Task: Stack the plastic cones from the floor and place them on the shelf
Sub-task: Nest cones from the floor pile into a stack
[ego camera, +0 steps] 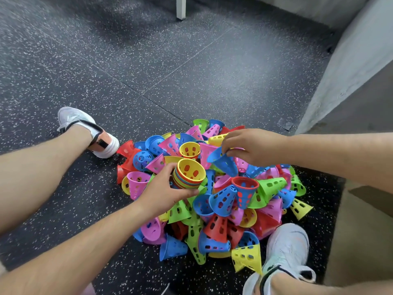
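Head, left hand (163, 194) gripping stack (188, 177), right (253, 145) pinching cone (224, 161)

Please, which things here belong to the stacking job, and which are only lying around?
For the job:
- stack of cones, gripped by the left hand
- blue cone, pinched by the right hand
- pile of cones, not yet stacked

Just lying about:
- left shoe
- right shoe
- white post
- grey wall

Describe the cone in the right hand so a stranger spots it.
Find the heap of coloured cones on the speckled floor. Over its far side, the right hand pinches a blue cone by its wide rim. Only this single cone is held above the heap, narrow end slanting down.
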`<state>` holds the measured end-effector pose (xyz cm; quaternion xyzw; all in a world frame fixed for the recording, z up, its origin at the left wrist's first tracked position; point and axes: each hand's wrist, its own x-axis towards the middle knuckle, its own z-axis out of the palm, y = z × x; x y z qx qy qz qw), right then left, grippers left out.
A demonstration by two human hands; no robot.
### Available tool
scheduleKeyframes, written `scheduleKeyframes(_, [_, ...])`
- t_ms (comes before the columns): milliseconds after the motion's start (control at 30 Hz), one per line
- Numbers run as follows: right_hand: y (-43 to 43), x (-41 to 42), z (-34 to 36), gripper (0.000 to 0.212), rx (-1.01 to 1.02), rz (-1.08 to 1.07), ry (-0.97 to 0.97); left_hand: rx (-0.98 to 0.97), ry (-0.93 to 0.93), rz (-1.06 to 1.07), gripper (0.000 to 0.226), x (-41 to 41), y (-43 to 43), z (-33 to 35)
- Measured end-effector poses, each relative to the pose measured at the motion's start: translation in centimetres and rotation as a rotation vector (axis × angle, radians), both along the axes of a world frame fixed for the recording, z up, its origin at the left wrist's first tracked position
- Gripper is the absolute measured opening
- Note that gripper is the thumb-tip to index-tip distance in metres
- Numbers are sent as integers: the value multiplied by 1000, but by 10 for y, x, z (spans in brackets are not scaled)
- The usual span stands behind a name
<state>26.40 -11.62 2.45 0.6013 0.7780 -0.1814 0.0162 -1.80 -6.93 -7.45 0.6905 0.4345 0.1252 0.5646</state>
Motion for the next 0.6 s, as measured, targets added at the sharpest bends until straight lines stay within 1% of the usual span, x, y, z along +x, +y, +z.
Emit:
scheduleKeyframes(67, [-9, 3, 6, 14, 43, -115, 91, 3, 0, 4, 71, 2, -1, 2])
scheduleKeyframes(167, [-11, -1, 16, 13, 152, -230, 197, 10, -19, 20, 67, 4, -2, 10])
scheduleKeyframes(233, [-8, -11, 22, 13, 186, -272, 269, 11, -25, 13, 66, 6, -2, 14])
scheduleKeyframes(400, [-4, -54, 12, 11, 219, -370, 351, 10, -73, 28, 65, 5, 2, 15])
scheduleKeyframes(500, [-5, -85, -5, 11, 241, -359, 439, -1, -119, 76, 63, 1, 3, 15])
scheduleKeyframes(600, [-8, -102, -13, 13, 277, -292, 443, -28, -157, 138, 59, -4, 6, 15])
